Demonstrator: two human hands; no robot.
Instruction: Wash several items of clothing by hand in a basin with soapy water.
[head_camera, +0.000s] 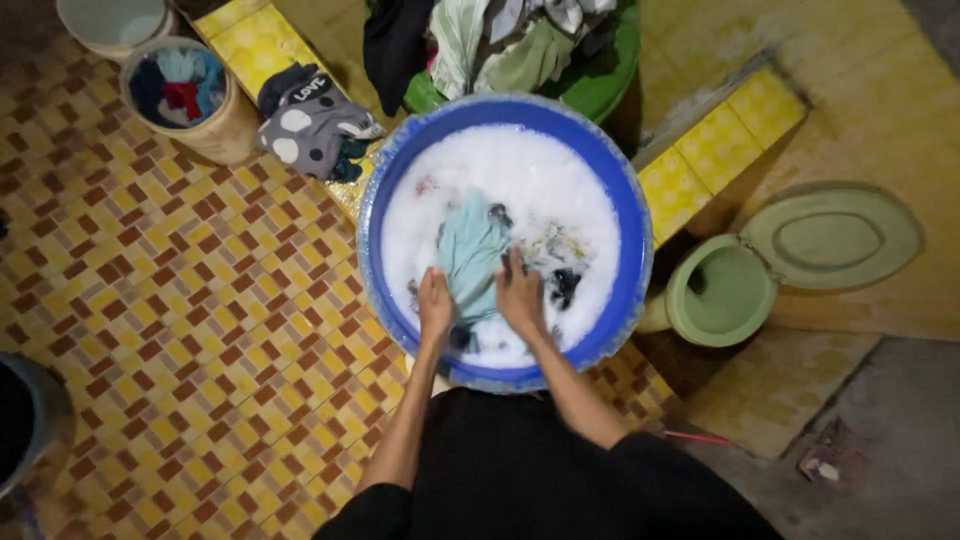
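A big blue basin (628, 215) full of white suds stands in front of me. A pale teal garment (470, 250) lies on the foam in its middle, with darker clothes poking out around it. My left hand (434, 303) grips the garment's lower left edge. My right hand (520, 293) presses on its lower right side, fingers closed over the cloth. Both forearms reach in over the basin's near rim.
A green basin (610, 80) heaped with clothes sits behind the blue one. A spotted grey garment (310, 125) lies on the yellow tiled ledge. A tan bucket (225, 130) of clothes and a white bucket (110, 20) stand far left. A green toilet (730, 290) is at right.
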